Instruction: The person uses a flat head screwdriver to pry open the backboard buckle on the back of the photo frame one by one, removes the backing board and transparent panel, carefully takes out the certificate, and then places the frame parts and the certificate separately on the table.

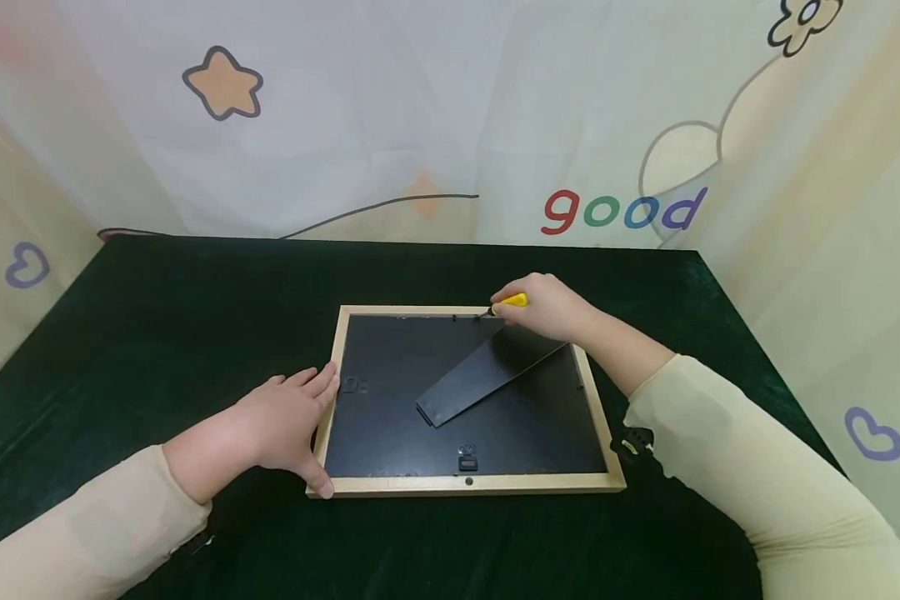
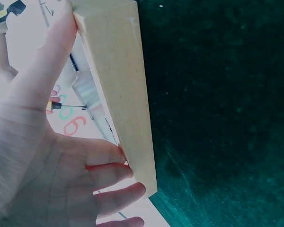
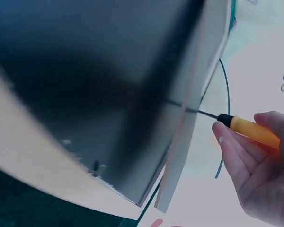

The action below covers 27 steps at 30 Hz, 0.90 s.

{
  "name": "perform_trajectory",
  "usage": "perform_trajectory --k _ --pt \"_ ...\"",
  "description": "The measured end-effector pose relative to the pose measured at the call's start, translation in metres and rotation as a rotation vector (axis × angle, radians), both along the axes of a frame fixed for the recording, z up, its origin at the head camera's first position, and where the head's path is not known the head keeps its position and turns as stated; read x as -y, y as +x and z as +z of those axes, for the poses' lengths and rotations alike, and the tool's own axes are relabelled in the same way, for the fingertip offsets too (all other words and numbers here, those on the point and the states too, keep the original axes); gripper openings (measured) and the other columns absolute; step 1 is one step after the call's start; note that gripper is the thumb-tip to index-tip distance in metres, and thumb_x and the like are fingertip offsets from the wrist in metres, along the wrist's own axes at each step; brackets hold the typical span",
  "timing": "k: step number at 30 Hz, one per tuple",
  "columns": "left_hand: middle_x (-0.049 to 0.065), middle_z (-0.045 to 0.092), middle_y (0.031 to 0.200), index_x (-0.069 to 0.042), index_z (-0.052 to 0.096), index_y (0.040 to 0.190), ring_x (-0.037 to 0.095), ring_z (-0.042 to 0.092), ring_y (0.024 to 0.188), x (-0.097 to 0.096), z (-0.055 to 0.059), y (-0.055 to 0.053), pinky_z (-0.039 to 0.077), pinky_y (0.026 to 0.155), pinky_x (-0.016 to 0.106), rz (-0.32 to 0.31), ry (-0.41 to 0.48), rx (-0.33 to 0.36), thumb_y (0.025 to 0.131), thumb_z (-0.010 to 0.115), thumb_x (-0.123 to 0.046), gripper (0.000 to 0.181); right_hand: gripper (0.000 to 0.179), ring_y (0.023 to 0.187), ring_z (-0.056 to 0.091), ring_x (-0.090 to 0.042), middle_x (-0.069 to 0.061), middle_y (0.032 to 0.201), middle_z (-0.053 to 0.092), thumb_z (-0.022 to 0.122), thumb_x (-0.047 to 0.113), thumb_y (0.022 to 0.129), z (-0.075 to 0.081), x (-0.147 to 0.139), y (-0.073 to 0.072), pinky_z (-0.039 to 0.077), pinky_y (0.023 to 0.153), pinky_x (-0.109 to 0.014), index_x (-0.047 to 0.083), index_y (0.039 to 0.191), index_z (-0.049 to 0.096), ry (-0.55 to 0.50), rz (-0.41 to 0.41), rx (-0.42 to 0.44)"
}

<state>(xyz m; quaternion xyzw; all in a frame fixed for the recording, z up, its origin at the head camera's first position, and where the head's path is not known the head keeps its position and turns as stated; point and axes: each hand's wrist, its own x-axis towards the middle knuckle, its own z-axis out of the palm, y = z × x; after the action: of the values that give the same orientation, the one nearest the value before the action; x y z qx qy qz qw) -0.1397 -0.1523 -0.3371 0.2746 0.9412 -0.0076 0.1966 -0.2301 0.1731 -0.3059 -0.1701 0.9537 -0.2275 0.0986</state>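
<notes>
Green cloth (image 1: 217,312) bears, at centre, a likely rigid picture frame (image 1: 525,433), best edge-held; left hand (image 1: 285,421) rests straight-fingered, right hand (image 1: 551,308) grips screwdriver (image 3: 255,133).

A wooden picture frame (image 1: 525,425) lies facedown, yellow-handled screwdriver (image 1: 520,300) at its far edge.

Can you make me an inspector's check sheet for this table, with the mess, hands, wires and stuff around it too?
Surface: dark green cloth.
Job's things: frame, lying back up, with a black stand; yellow screwdriver, its shaft at the frame's far edge.
Clutter: nothing seen.
Left hand: touches the frame's left side, thumb at the near corner.
Right hand: grips the screwdriver.
Cables: nothing seen.
Surroundings: pale curtain behind, printed with a star.
</notes>
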Motion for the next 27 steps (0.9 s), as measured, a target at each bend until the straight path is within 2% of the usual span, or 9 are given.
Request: perform_trajectory --k 5,7,9,11,15,18,23,27 --pt "0.021 0.022 0.150 0.002 0.032 0.143 0.045 0.026 0.132 0.002 0.001 0.001 0.025 0.102 0.061 -0.001 -0.005 -0.007 0.048 0.075 -0.070 0.127 0.032 0.090 0.067 -0.024 -0.015 0.103 0.066 0.055 0.020 0.094 0.004 -0.005 -0.015 0.054 0.077 -0.034 0.000 0.118 0.061 -0.142 -0.066 0.146" --pt "0.021 0.021 0.150 0.002 0.032 0.143 0.045 0.026 0.132 0.002 0.000 0.001 0.025 0.102 0.061 -0.003 -0.010 -0.003 0.048 0.075 -0.070 0.127 0.031 0.090 0.067 -0.023 -0.015 0.103 0.066 0.055 0.021 0.094 0.003 -0.005 -0.015 0.054 0.077 -0.034 0.000 0.118 0.061 -0.151 -0.079 0.159" --pt "0.021 0.021 0.151 0.002 0.031 0.143 0.045 0.025 0.133 0.002 0.000 0.001 0.025 0.102 0.061 0.000 -0.011 -0.001 0.048 0.075 -0.069 0.126 0.032 0.091 0.065 -0.024 -0.015 0.104 0.066 0.055 0.021 0.094 0.003 -0.003 -0.010 0.053 0.080 -0.035 0.001 0.118 0.061 -0.101 -0.056 0.112" --pt "0.020 0.020 0.151 0.002 0.030 0.143 0.044 0.025 0.133 0.002 -0.001 0.000 0.025 0.103 0.061 0.006 -0.007 0.003 0.049 0.076 -0.068 0.126 0.032 0.090 0.062 -0.024 -0.014 0.105 0.066 0.056 0.021 0.094 0.000 0.003 0.001 0.052 0.080 -0.034 0.002 0.119 0.062 -0.012 -0.018 0.024" --pt "0.021 0.019 0.151 0.002 0.029 0.144 0.045 0.025 0.133 0.001 -0.001 -0.001 0.025 0.102 0.061 0.006 0.006 0.020 0.050 0.076 -0.068 0.126 0.035 0.080 0.056 -0.023 -0.012 0.100 0.066 0.059 0.023 0.092 -0.008 0.012 0.022 0.051 0.069 -0.028 0.004 0.122 0.061 0.189 0.060 -0.137" --pt "0.021 0.018 0.151 0.002 0.028 0.144 0.044 0.025 0.133 0.001 -0.001 -0.002 0.025 0.102 0.060 0.009 0.008 0.031 0.050 0.076 -0.068 0.126 0.037 0.071 0.056 -0.021 -0.010 0.091 0.065 0.060 0.023 0.091 -0.011 0.014 0.028 0.049 0.058 -0.024 0.005 0.123 0.060 0.256 0.093 -0.171" --pt "0.021 0.018 0.151 0.002 0.029 0.144 0.045 0.025 0.133 0.000 0.000 -0.001 0.026 0.102 0.061 0.011 0.009 0.036 0.051 0.076 -0.067 0.125 0.036 0.068 0.057 -0.018 -0.010 0.091 0.067 0.059 0.025 0.092 -0.007 0.016 0.028 0.049 0.056 -0.024 0.005 0.122 0.061 0.318 0.137 -0.198" --pt "0.021 0.019 0.151 0.002 0.030 0.144 0.045 0.026 0.132 0.000 0.002 0.000 0.026 0.102 0.061 0.013 -0.003 0.025 0.050 0.076 -0.068 0.126 0.035 0.062 0.054 -0.016 -0.005 0.075 0.063 0.058 0.026 0.093 -0.001 0.021 0.023 0.044 0.052 -0.023 0.006 0.121 0.062 0.394 0.195 -0.214"
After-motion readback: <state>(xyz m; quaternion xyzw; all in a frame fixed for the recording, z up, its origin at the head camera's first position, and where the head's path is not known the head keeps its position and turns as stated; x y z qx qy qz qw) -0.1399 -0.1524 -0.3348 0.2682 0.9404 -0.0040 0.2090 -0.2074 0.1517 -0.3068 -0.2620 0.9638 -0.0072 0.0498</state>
